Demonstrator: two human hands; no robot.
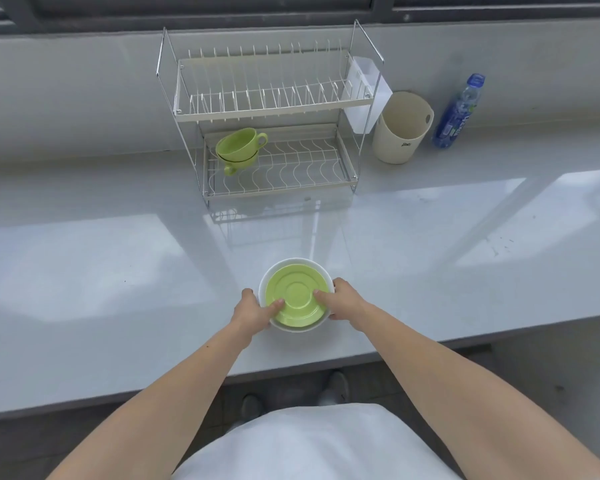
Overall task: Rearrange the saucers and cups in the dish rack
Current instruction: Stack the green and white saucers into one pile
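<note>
Cups [240, 147] stacked on rack [347, 183] lower tier; saucers [297, 296] unracked, gripped over bench [118, 271] by left hand [253, 311] and right hand [343, 301] fingers.

Pale grey countertop [118, 258], glossy. Two-tier wire dish rack [274, 133] at back centre; just right of it a cream bucket [400, 128], further right a blue bottle [459, 110]; nearer than rack, a white bowl [267, 275].
</note>
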